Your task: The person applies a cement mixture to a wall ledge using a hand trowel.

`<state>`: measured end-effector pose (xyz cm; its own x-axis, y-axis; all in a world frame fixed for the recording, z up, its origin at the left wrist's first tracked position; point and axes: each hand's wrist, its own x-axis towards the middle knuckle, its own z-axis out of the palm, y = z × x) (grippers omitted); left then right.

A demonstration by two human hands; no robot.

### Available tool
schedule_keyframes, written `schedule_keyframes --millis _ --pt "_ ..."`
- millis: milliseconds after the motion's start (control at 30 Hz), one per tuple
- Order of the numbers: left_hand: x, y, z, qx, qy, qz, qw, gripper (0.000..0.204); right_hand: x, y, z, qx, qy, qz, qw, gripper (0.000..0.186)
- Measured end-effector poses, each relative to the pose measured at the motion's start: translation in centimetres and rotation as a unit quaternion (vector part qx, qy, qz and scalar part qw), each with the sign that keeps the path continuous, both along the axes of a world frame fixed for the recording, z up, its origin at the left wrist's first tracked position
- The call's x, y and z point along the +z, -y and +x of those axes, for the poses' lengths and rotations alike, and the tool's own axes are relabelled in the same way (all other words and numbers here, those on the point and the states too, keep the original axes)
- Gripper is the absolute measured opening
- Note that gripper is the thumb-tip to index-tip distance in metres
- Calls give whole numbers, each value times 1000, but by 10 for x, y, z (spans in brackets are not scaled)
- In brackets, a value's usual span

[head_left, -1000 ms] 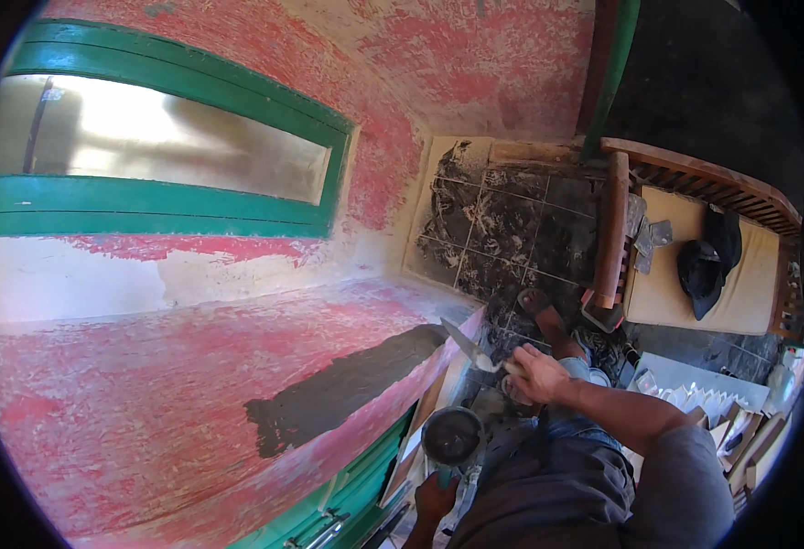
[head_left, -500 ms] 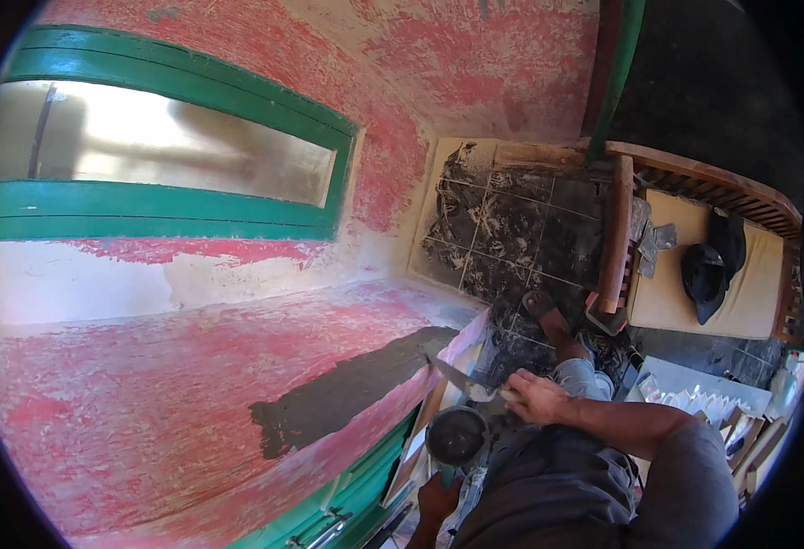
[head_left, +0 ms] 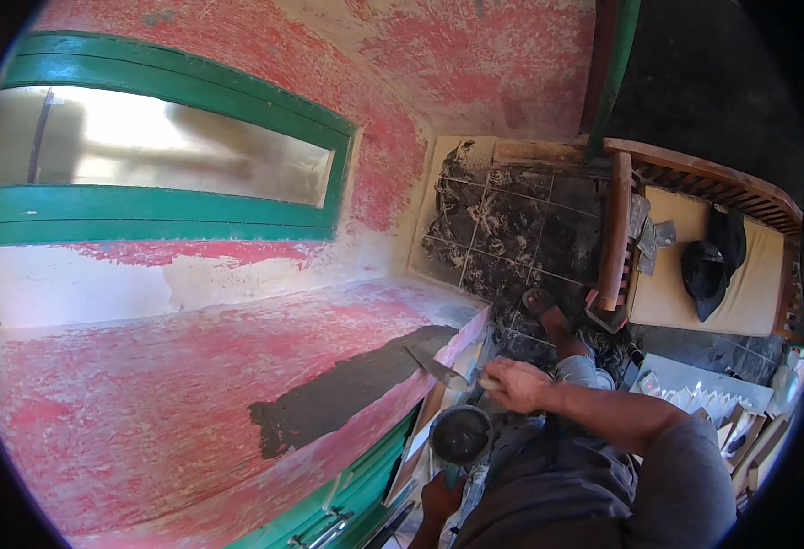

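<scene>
My right hand [head_left: 519,384] is closed around the handle of a trowel [head_left: 438,368]. Its narrow blade points left, with the tip over a dark grey strip of wet mortar [head_left: 338,393]; whether it touches cannot be told. The strip lies along the edge of a wide ledge [head_left: 136,393] with scraped red and white paint. Lower down, my left hand [head_left: 440,499] grips the short greenish handle of a round scoop [head_left: 461,434], its bowl dark inside. The scoop is beside the ledge, below the trowel.
Green-framed glass [head_left: 173,146] is set in the wall above the ledge. Green panels with a metal handle [head_left: 329,528] sit under its edge. On the right, a wooden bench [head_left: 704,274] carries a dark cap [head_left: 706,274]. Dark, white-smeared floor tiles [head_left: 512,224] lie beyond.
The trowel and my right hand have moved left, bringing the blade further over the mortar strip. The scoop in my left hand has shifted slightly.
</scene>
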<state>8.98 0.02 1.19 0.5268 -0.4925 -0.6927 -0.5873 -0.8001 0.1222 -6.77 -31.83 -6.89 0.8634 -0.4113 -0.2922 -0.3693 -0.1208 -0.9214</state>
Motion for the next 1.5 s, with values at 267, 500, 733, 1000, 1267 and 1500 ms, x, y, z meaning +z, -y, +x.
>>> schedule_keyframes --millis 267,500,733,1000,1267,1500 --pt "-4 3 6 -6 2 -12 1000 51 43 -3 -34 -18 19 2 1000 31" --pt "3 16 9 15 -20 -16 1000 49 -10 5 6 -112 -36 2 993 33" --pt "3 13 15 14 -19 23 999 47 25 -21 4 -35 -40 20 998 31" --pt "-2 6 18 0 -12 -28 1000 45 42 -10 -21 -93 -13 22 995 32" --pt "-1 6 21 -2 -16 -44 999 44 53 40 19 24 -24 5 999 32" --pt "-6 -3 21 17 -26 -45 998 43 155 20 5 8 11 15 1000 37"
